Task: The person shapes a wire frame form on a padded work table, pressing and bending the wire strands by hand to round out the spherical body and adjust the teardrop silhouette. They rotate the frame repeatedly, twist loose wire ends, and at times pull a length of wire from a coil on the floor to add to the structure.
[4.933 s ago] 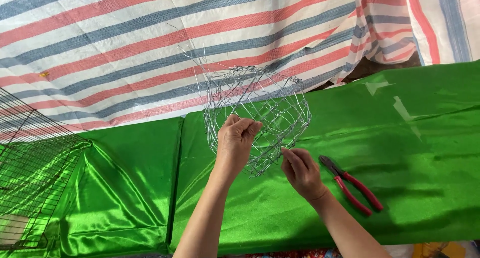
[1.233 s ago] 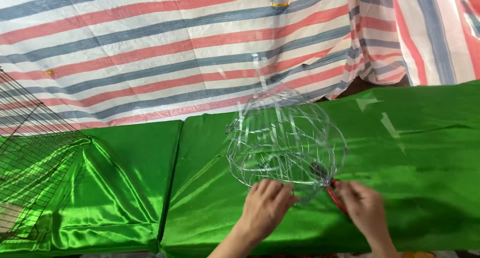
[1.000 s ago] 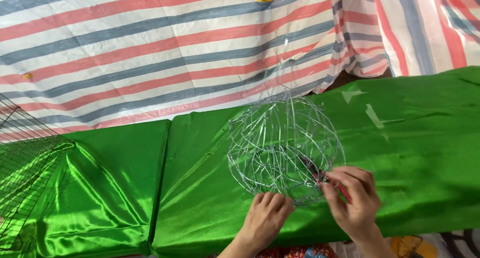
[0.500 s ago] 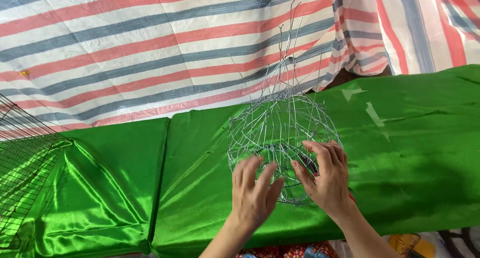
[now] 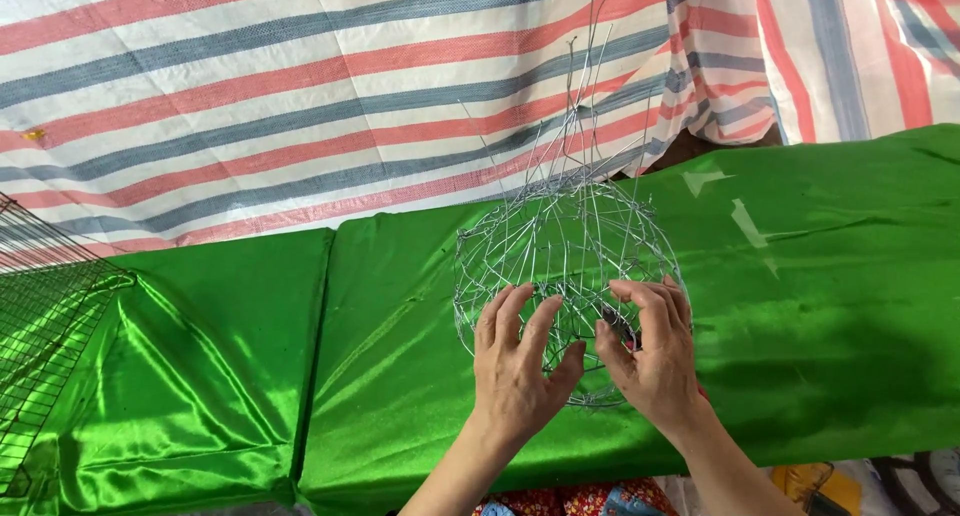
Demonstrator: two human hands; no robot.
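Hands (image 5: 585,371) frame the near side of a round wire-mesh ball (image 5: 565,266) at centre frame, left hand (image 5: 515,371) with fingers spread open against the mesh, apparently to steady it. Right hand (image 5: 655,361) is curled around a dark tool (image 5: 617,326), seemingly pliers, whose tip sits at the mesh. Ball rests on the green satin worktop (image 5: 830,306), loose wire ends rising toward a striped tarpaulin (image 5: 250,106); a wire grid (image 5: 40,316) lies at lower left.

The wire ball (image 5: 566,276) sits on the table (image 5: 850,306), the striped tarp (image 5: 300,106) at twelve o'clock, the wire grid (image 5: 40,316) at nine.
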